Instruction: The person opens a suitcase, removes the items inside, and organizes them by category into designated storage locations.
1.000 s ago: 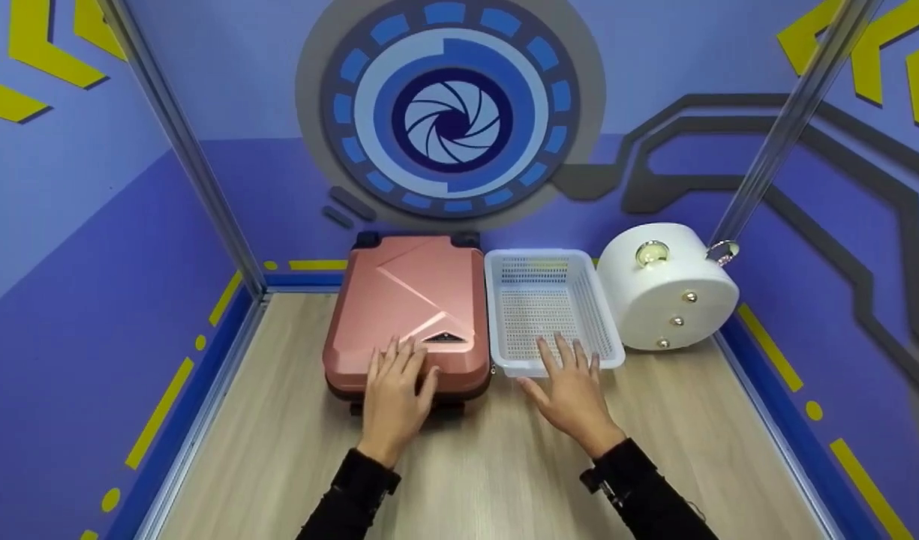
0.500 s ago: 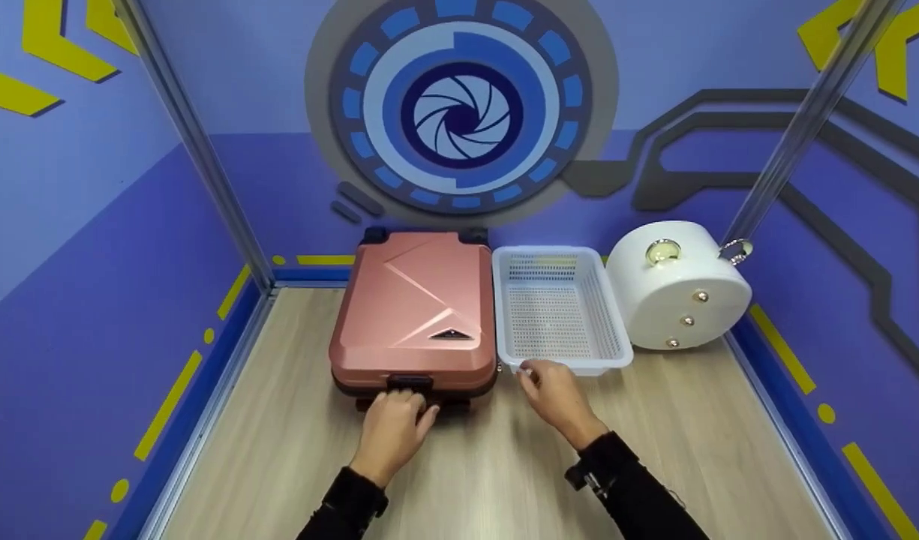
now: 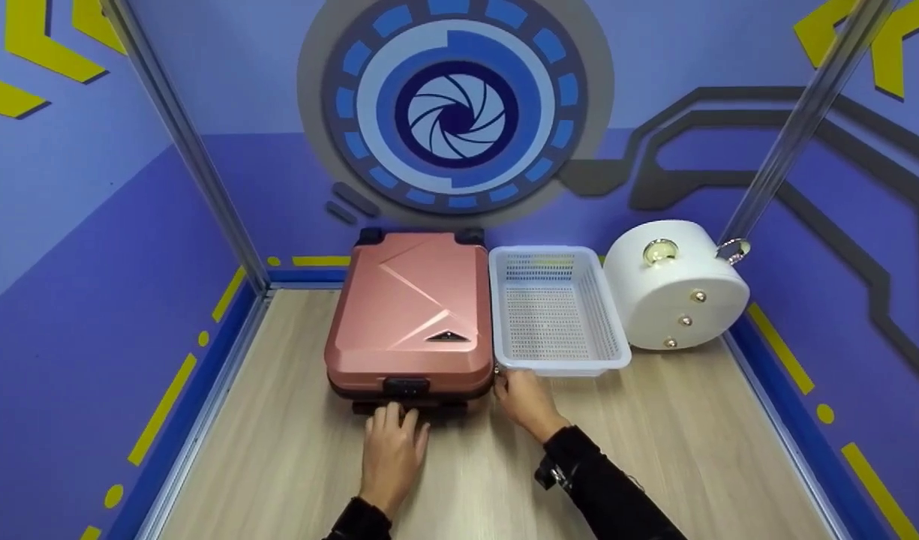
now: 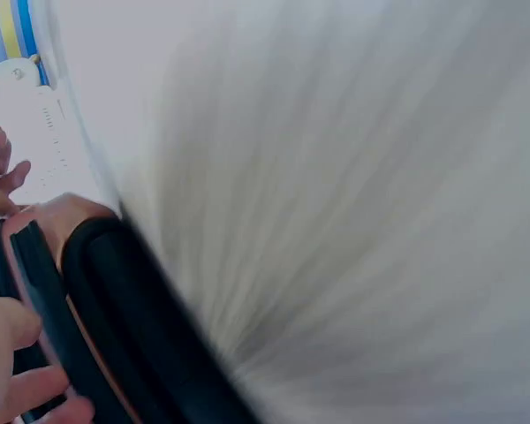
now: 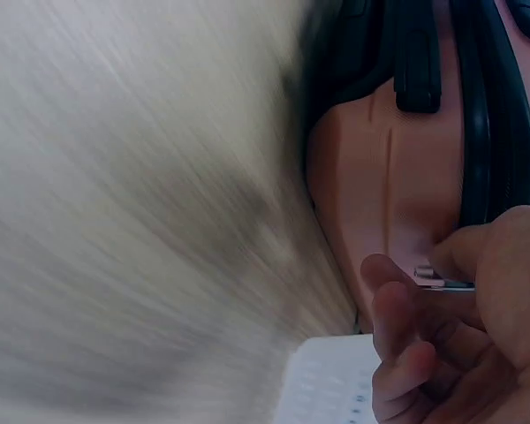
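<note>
A rose-pink hard-shell suitcase (image 3: 418, 300) lies flat on the wooden table, its front end towards me. My left hand (image 3: 391, 450) is at that front end, with its fingertips right at the dark carry handle (image 4: 49, 291). Beside the suitcase's front right corner is my right hand (image 3: 525, 399). In the right wrist view its thumb and index finger pinch a small metal zipper pull (image 5: 424, 274) next to the black zipper band (image 5: 474, 132). The other fingers are curled.
Against the suitcase's right side stands a white perforated plastic basket (image 3: 620, 352). Further right is a white rounded case (image 3: 673, 285) with gold studs and ring handles. Blue panel walls with metal corner posts (image 3: 181, 150) enclose the wooden table (image 3: 279, 420).
My left hand has come down off the suitcase lid to its front handle. The right hand has moved left from the basket's front rim to the suitcase corner, its fingers closing.
</note>
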Available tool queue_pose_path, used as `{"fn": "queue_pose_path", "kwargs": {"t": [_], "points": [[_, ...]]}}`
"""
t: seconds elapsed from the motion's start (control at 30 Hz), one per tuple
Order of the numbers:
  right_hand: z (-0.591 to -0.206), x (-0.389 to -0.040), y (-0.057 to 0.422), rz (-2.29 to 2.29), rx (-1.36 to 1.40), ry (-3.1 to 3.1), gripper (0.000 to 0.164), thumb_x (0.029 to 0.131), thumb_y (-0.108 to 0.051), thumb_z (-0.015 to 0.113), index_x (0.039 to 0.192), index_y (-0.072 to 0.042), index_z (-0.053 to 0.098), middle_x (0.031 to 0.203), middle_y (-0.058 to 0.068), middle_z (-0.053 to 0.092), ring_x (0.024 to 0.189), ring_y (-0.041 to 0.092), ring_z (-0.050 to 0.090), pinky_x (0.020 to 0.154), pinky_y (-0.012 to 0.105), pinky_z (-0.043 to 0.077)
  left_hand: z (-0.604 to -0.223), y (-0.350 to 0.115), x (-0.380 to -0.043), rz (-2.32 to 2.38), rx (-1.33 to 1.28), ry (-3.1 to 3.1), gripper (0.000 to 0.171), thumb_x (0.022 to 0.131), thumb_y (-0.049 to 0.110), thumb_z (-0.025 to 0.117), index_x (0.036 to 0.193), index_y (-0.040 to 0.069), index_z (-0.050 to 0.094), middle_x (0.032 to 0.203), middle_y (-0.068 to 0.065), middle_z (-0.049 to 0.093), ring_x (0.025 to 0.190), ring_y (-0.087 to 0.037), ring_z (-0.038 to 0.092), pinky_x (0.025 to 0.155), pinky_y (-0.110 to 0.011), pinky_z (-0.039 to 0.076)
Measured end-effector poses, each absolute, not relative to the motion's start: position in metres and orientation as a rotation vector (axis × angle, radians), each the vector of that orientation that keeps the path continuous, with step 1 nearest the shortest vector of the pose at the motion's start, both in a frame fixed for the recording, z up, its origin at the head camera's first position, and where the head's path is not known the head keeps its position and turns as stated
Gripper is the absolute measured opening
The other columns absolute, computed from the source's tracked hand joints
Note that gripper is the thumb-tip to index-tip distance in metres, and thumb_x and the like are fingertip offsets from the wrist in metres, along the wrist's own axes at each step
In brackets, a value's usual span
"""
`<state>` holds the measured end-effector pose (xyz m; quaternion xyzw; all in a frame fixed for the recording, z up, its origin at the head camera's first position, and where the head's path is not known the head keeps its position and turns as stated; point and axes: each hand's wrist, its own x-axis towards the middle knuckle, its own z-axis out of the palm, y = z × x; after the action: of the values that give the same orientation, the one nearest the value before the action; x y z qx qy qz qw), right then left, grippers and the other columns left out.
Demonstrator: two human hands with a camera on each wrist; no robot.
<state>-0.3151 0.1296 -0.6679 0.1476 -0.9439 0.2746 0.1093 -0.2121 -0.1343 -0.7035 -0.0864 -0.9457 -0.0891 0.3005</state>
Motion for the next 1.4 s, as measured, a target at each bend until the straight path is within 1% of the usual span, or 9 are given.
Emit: {"fn": "queue_pose_path", "kwargs": {"t": [0.13, 0.27, 0.4, 0.53, 0.77, 1.03, 1.13, 1.23, 1.4], "points": [[-0.666, -0.313, 0.129, 0.756, 0.394, -2.745, 0.012, 0.097, -0.011, 0.076, 0.086, -0.01, 0.075, 0.085, 0.016, 0.078, 0.08, 0.04, 0.077, 0.072, 0.057, 0.059, -0.706, -0.134, -0.216, -0.235, -0.233, -2.524, 0.04, 0.095, 0.038, 0.087, 0.119, 0.008, 0.079, 0.114, -0.014, 0.072, 0.108, -0.035, 0.066, 0.097, -0.053, 0.055], [-0.665, -0.315, 0.129, 0.703, 0.429, -2.693, 0.012, 0.095, -0.012, 0.077, 0.083, -0.01, 0.075, 0.084, 0.018, 0.079, 0.08, 0.044, 0.078, 0.07, 0.059, 0.059, -0.703, -0.137, -0.224, -0.221, -0.256, -2.557, 0.039, 0.098, 0.042, 0.083, 0.114, 0.007, 0.077, 0.108, -0.014, 0.073, 0.105, -0.037, 0.068, 0.099, -0.054, 0.054], [-0.666, -0.316, 0.128, 0.695, 0.466, -2.653, 0.009, 0.095, -0.012, 0.076, 0.086, -0.009, 0.075, 0.088, 0.019, 0.08, 0.082, 0.046, 0.079, 0.072, 0.062, 0.06, -0.697, -0.141, -0.232, -0.211, -0.29, -2.576, 0.042, 0.101, 0.049, 0.078, 0.103, 0.007, 0.081, 0.097, -0.013, 0.077, 0.095, -0.035, 0.072, 0.092, -0.05, 0.055], [-0.668, -0.313, 0.129, 0.714, 0.464, -2.68, 0.009, 0.098, -0.014, 0.073, 0.092, -0.008, 0.075, 0.088, 0.02, 0.08, 0.083, 0.047, 0.079, 0.073, 0.062, 0.06, -0.693, -0.141, -0.238, -0.175, -0.316, -2.573, 0.048, 0.097, 0.057, 0.08, 0.091, 0.009, 0.082, 0.084, -0.01, 0.08, 0.082, -0.032, 0.074, 0.086, -0.048, 0.055], [-0.673, -0.307, 0.129, 0.754, 0.481, -2.742, 0.012, 0.105, -0.013, 0.068, 0.109, -0.004, 0.076, 0.094, 0.026, 0.08, 0.086, 0.049, 0.079, 0.075, 0.063, 0.061, -0.702, -0.136, -0.241, -0.182, -0.335, -2.553, 0.054, 0.09, 0.06, 0.085, 0.069, 0.012, 0.071, 0.064, -0.007, 0.07, 0.062, -0.03, 0.071, 0.072, -0.048, 0.056], [-0.671, -0.3, 0.138, 0.788, 0.483, -2.805, 0.02, 0.106, -0.012, 0.068, 0.123, -0.005, 0.075, 0.108, 0.025, 0.081, 0.1, 0.049, 0.079, 0.086, 0.063, 0.063, -0.715, -0.125, -0.233, -0.252, -0.332, -2.604, 0.058, 0.098, 0.062, 0.076, 0.065, 0.015, 0.065, 0.061, -0.006, 0.068, 0.058, -0.032, 0.07, 0.062, -0.048, 0.056], [-0.67, -0.298, 0.143, 0.797, 0.485, -2.803, 0.015, 0.105, -0.012, 0.069, 0.117, -0.007, 0.076, 0.104, 0.02, 0.081, 0.098, 0.044, 0.08, 0.085, 0.06, 0.063, -0.714, -0.122, -0.232, -0.269, -0.329, -2.6, 0.056, 0.099, 0.06, 0.076, 0.067, 0.014, 0.067, 0.061, -0.007, 0.068, 0.059, -0.033, 0.071, 0.066, -0.05, 0.057], [-0.67, -0.296, 0.147, 0.794, 0.52, -2.769, 0.006, 0.102, -0.01, 0.068, 0.098, -0.008, 0.072, 0.091, 0.014, 0.077, 0.084, 0.035, 0.076, 0.077, 0.056, 0.062, -0.714, -0.121, -0.229, -0.312, -0.316, -2.598, 0.053, 0.098, 0.057, 0.079, 0.069, 0.013, 0.069, 0.064, -0.009, 0.07, 0.063, -0.034, 0.072, 0.07, -0.052, 0.058], [-0.67, -0.291, 0.153, 0.765, 0.594, -2.724, 0.02, 0.1, -0.008, 0.066, 0.081, -0.014, 0.059, 0.076, 0.006, 0.064, 0.069, 0.023, 0.058, 0.064, 0.048, 0.054, -0.713, -0.122, -0.223, -0.376, -0.299, -2.622, 0.049, 0.097, 0.054, 0.081, 0.071, 0.013, 0.071, 0.067, -0.01, 0.072, 0.067, -0.036, 0.074, 0.073, -0.055, 0.058]]}}
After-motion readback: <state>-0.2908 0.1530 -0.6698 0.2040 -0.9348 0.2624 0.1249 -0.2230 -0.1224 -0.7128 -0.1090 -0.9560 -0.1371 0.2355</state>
